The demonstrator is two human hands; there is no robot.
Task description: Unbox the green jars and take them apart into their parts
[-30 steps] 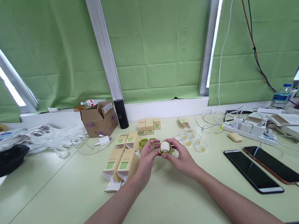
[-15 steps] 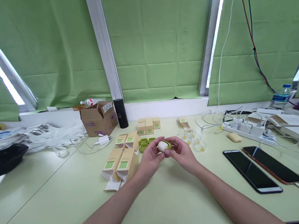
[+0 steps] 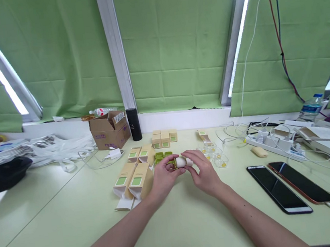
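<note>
My left hand (image 3: pixel 165 175) and my right hand (image 3: pixel 202 171) meet over the middle of the table. Between them is a small white rounded object (image 3: pixel 180 162) with a green shell (image 3: pixel 172 164) at its left side. The left fingers are closed around the shell side. My right thumb and fingertips pinch a white end piece (image 3: pixel 189 162) at the right; whether it is joined to the rest I cannot tell. Just behind the left hand lie several small green containers (image 3: pixel 158 156). Several clear plastic cups with yellow spots (image 3: pixel 221 160) lie beyond the right hand.
Tan cartons with green labels (image 3: pixel 140 181) stand left of my hands, and smaller tan boxes (image 3: pixel 164 139) at the back. A cardboard box (image 3: pixel 109 130) and black cylinder (image 3: pixel 134 124) are behind. Two phones (image 3: pixel 278 189), a beige object (image 3: pixel 259 151) and a cable-filled power strip (image 3: pixel 272 141) are at right.
The held object has turned, its green shell now to the left instead of the right. My right fingers have shifted onto its white right end.
</note>
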